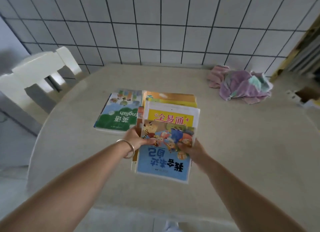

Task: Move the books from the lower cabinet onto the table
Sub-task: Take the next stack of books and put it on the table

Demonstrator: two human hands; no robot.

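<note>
Pretty plain room. Back wall (155, 24) is all white square tiles with dark grout lines, running the whole width out beyond the hands. A beige round-edged table (242, 154) is pushed up against it, top a bit glossy with soft daylight bouncing off. Off past the left hand there's a chunky white plastic chair (39, 72) tucked beside the table edge. Far corner out beyond the right hand has a crumpled pink and purple cloth (242, 86) sitting on the tabletop. Behind that cloth there's a yellowish wooden frame (297, 46), too blurry to say more. Floor (13, 145) looks pale grey tile.
</note>
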